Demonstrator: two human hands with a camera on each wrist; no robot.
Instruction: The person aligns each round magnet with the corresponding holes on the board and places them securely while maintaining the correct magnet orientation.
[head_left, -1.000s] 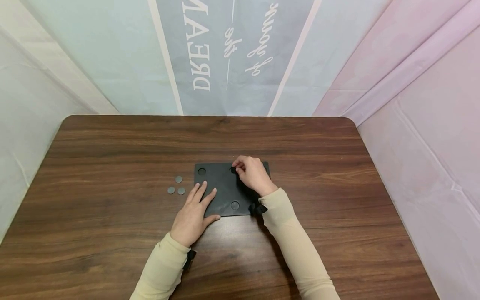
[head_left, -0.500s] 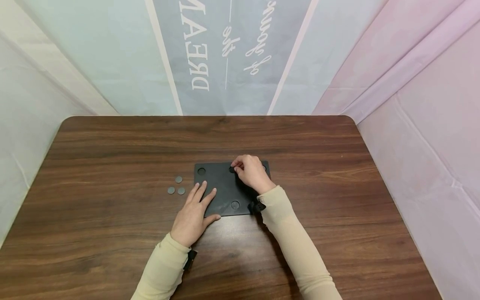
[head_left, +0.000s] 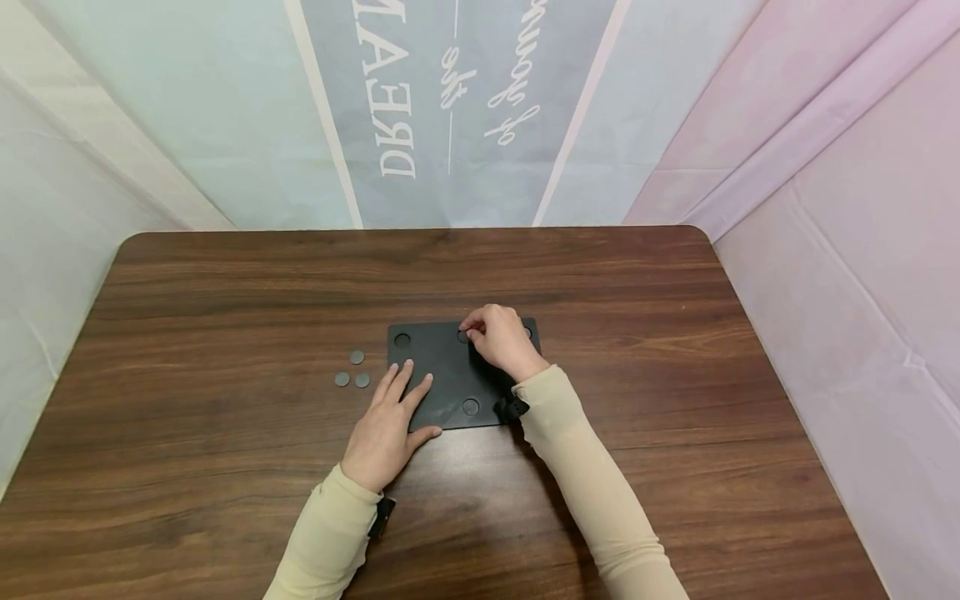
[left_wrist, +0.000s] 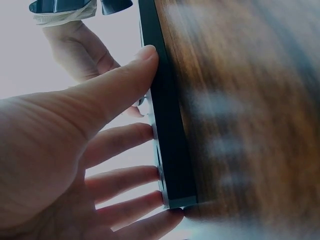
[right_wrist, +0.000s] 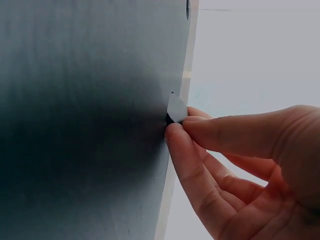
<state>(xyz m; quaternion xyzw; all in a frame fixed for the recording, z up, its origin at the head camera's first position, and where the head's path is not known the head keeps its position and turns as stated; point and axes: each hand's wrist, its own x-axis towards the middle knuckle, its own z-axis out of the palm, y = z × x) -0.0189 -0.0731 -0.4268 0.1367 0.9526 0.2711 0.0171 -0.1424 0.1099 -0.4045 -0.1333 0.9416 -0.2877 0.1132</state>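
Observation:
A dark flat board [head_left: 442,379] with round recesses lies on the table. My left hand [head_left: 381,437] rests spread over its front left corner, thumb at the front edge, as the left wrist view also shows. At the board's far edge, my right hand [head_left: 504,340] pinches a small grey disc [right_wrist: 176,108] between thumb and forefinger. The disc stands tilted at the middle far recess [head_left: 462,337]; the fingers partly cover it. To the left of the board lie three loose grey discs [head_left: 356,357].
Round recesses also show at the board's far left corner [head_left: 402,341] and front middle [head_left: 470,407]. The far right one is partly behind the right hand. The wooden table [head_left: 225,333] reaches a printed curtain [head_left: 465,108] at the back.
My right hand has shifted very slightly to the left and away, still at the same recess. The left hand and the three loose discs keep their places; the head view tilts a little.

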